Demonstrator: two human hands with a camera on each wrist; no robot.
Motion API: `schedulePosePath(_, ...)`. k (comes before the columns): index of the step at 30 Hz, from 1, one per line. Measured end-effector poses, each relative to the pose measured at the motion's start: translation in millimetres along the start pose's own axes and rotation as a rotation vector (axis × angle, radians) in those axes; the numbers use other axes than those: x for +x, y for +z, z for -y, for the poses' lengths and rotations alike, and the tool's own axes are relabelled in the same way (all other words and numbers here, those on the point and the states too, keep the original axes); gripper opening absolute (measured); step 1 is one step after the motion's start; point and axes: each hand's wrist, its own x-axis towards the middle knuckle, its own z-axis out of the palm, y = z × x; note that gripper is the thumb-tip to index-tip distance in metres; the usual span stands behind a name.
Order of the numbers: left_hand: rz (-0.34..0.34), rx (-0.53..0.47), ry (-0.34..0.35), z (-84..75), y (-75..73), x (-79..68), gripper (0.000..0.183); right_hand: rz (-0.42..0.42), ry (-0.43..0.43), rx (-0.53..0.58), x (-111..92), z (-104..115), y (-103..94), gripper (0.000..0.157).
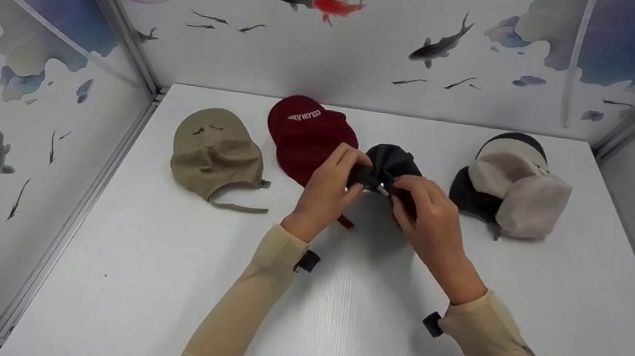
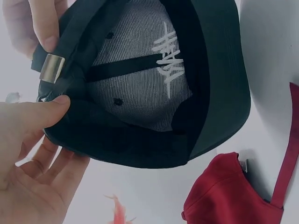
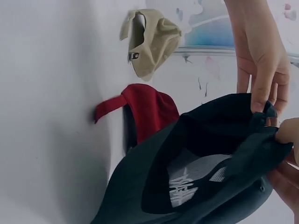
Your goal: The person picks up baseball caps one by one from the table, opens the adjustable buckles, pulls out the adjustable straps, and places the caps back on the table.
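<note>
Both hands hold a black baseball cap (image 1: 393, 157) up at the middle of the table. In the left wrist view its striped lining shows white lettering (image 2: 169, 60), and a metal buckle (image 2: 52, 68) sits on the back strap. My left hand (image 1: 325, 187) pinches the back edge on one side of the buckle, thumb on the inner band. On the other side my right hand (image 1: 434, 220) pinches the strap by the buckle. The right wrist view shows both hands close together at the strap, the brim (image 3: 135, 182) pointing away from them.
A tan cap (image 1: 217, 153) with its strap hanging loose lies at the left. Behind my left hand is a dark red cap (image 1: 310, 136), its strap undone. At the right, a beige cap (image 1: 533, 201) overlaps a black one (image 1: 472, 194). Printed panels (image 1: 365, 59) wall the table.
</note>
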Motion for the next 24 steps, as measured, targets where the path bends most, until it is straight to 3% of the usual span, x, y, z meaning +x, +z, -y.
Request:
schedulePosePath(4,-0.03,-0.031,-0.017,0.4,-2.0,-1.0,0.03,0.019,-0.007,0.001,-6.9,2.3,3.9,0.044)
schedulePosePath(6,-0.038,-0.043,-0.02,0.5,-3.1,-1.2,0.03,0.03,-0.013,-0.005,-8.3,3.0,5.5,0.047)
schedulePosePath(15,-0.046,-0.005,-0.02,0.6,-1.2,-6.9,0.035,0.037,0.032,0.015,-4.4,3.8,8.3,0.021)
schedulePosePath(20,-0.051,0.12,0.069,-2.4,3.6,-16.6,0.047,0.027,0.104,0.055,-4.5,1.9,6.3,0.019)
schedulePosePath(24,-0.084,0.218,0.128,-6.9,9.7,-23.6,0.043,0.031,0.131,0.057,-4.0,2.1,4.5,0.018)
